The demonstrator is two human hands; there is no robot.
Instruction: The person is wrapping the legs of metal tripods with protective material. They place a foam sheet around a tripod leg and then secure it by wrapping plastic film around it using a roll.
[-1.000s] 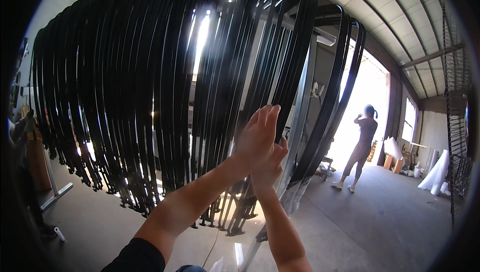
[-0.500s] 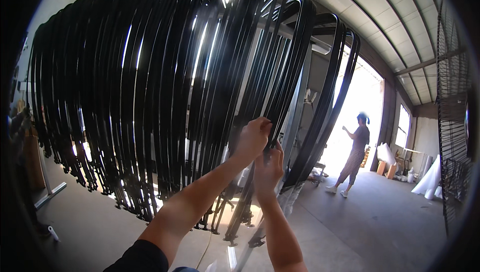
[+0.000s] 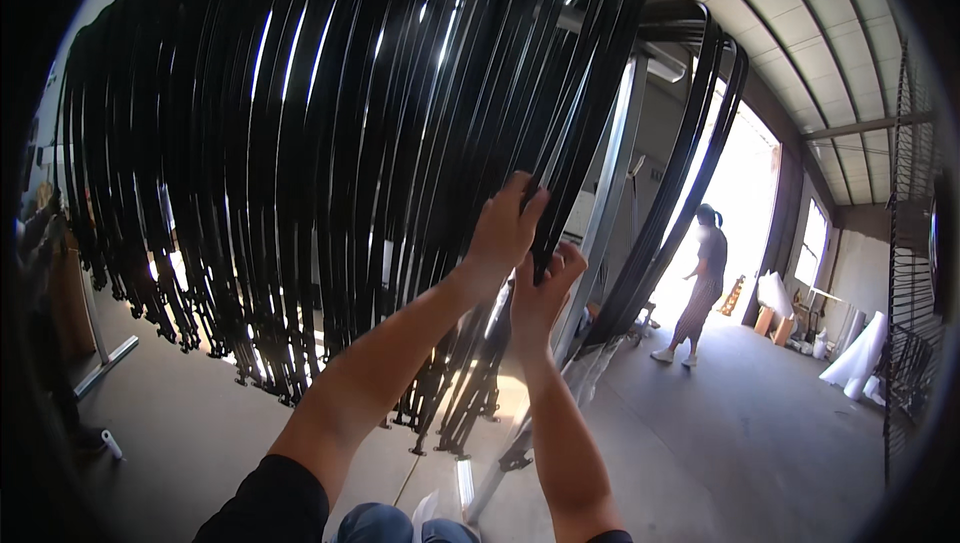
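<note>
A dense row of long, glossy black bars [image 3: 345, 163], bent over at the top, hangs in front of me. Small fittings show at their lower ends. Toward the right end of the row, my left hand [image 3: 503, 230] has thumb and fingers around a few of the bars. Just below and to its right, my right hand [image 3: 545, 303] has its thumb and curled fingers on either side of the same bundle. The hands partly hide where fingers and bars touch, so how many bars they hold cannot be made out.
Right of my hands stand a grey metal post [image 3: 612, 168] and two separate bent black bars [image 3: 690, 143]. Beyond, a person [image 3: 702, 278] stands by the bright doorway [image 3: 745, 178]. White rolls [image 3: 858, 355] lean near the right wall, and a dark wire rack [image 3: 905, 313] rises at far right.
My left hand has moved up the bars, its thumb and fingers now farther apart. The right hand's fingers have spread slightly around the bundle. The person by the doorway has lowered a raised arm.
</note>
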